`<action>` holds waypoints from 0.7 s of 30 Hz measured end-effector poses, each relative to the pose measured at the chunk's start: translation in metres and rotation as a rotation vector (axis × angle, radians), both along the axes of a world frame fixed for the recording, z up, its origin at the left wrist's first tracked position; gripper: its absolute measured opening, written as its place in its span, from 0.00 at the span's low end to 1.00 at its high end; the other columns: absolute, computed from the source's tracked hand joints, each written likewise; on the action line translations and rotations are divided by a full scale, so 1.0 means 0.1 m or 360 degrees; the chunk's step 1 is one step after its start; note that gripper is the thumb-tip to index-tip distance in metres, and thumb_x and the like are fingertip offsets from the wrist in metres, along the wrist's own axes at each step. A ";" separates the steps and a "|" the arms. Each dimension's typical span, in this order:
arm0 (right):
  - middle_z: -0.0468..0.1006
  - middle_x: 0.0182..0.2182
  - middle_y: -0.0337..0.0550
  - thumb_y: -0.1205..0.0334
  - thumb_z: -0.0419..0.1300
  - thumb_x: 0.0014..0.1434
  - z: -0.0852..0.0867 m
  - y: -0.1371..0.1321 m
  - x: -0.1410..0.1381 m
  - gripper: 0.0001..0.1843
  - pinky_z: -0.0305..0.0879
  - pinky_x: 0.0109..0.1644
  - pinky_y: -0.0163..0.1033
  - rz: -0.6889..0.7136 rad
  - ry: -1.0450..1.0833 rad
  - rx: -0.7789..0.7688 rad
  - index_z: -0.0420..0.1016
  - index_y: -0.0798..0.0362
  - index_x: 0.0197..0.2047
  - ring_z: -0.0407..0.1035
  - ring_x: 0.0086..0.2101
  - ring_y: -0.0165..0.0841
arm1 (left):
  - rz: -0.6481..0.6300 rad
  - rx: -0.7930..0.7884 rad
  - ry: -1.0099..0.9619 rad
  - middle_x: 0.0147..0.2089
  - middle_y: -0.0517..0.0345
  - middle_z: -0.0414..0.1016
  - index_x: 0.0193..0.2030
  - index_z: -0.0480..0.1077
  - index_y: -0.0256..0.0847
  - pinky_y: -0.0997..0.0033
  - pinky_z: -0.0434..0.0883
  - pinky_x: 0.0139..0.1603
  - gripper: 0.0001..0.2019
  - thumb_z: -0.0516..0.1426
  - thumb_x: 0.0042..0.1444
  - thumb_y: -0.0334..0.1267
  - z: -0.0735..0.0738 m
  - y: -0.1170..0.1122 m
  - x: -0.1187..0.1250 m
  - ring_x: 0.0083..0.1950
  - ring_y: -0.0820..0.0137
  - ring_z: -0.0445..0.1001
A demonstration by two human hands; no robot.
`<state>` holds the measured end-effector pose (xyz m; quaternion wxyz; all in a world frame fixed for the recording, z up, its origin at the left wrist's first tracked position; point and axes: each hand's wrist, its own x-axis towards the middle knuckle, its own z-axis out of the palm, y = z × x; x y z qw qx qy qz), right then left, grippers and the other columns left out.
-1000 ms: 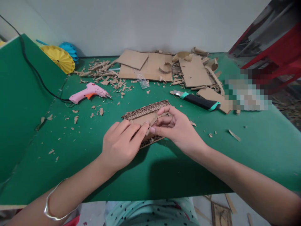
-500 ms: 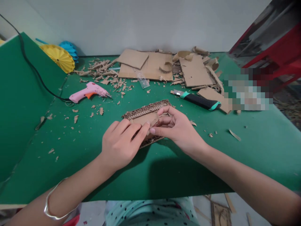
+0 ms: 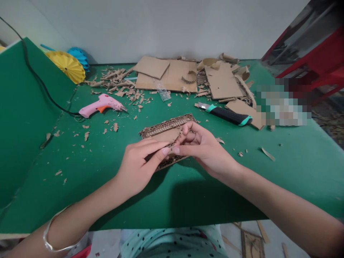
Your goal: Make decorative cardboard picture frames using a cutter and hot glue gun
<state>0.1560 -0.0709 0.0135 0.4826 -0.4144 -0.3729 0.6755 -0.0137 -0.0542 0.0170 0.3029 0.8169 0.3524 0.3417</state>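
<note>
A rectangular corrugated cardboard piece (image 3: 163, 137) with raised, ridged strips along its long edges lies on the green table in front of me. Over it, my left hand (image 3: 142, 161) pinches a small cardboard strip (image 3: 174, 143) between thumb and fingers. My right hand (image 3: 199, 145) grips the other end of that strip, its thumb meeting the left fingertips and its fingers curled. The fingers hide much of the strip and the lower middle of the cardboard piece.
A pink glue gun (image 3: 100, 105) with a black cord lies at left. Behind the hands, a box cutter (image 3: 225, 114) rests before cardboard sheets (image 3: 224, 81) and scattered scraps (image 3: 118, 79). Yellow and blue paper fans (image 3: 67, 67) stand far left; a red stool (image 3: 319, 68) is at right.
My left hand has rolled so its thumb now shows on the near side, with its fingers straighter. The strip has turned between both hands; my right hand has hardly moved.
</note>
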 end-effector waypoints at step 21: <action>0.76 0.31 0.37 0.67 0.60 0.51 -0.06 -0.10 -0.04 0.16 0.71 0.38 0.39 -0.0381 -0.1126 0.0840 0.60 0.45 0.40 0.74 0.37 0.34 | 0.0188 0.0207 0.0084 0.27 0.61 0.75 0.38 0.75 0.39 0.78 0.68 0.29 0.08 0.55 0.55 0.31 -0.08 -0.03 0.03 0.26 0.77 0.69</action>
